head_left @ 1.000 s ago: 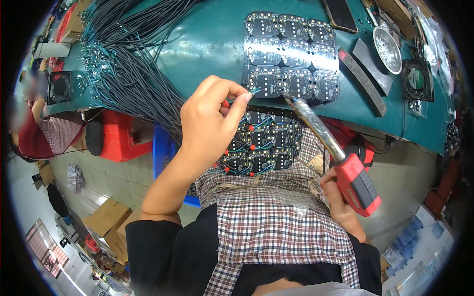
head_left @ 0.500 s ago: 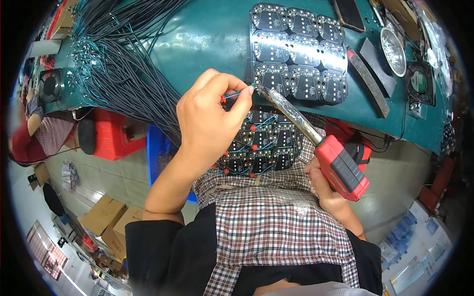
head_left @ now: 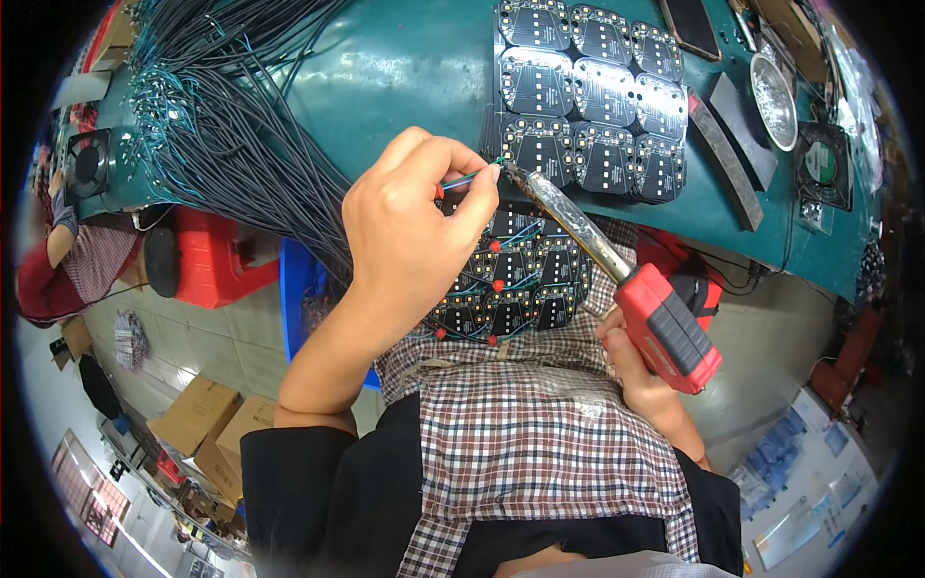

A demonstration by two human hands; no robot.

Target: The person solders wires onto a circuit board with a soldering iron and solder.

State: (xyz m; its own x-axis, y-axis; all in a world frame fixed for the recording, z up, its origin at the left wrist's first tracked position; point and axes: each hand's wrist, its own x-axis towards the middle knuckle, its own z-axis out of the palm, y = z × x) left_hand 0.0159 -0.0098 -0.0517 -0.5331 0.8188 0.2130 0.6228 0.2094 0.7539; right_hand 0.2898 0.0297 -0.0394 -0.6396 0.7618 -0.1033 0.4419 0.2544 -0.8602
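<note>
Pinched the thin wires [head_left: 464, 179] near mid-frame in the left hand [head_left: 414, 217] and gripped the soldering iron [head_left: 597, 249] in the right hand [head_left: 651, 387]. Seemingly had the lower-centre boards [head_left: 509, 314] already wired, leaving the upper-centre board stack [head_left: 602, 91] apparently mostly unwired.

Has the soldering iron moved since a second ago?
Yes: against the circuit boards on the table, the soldering iron has moved left, toward their near-left corner.
</note>
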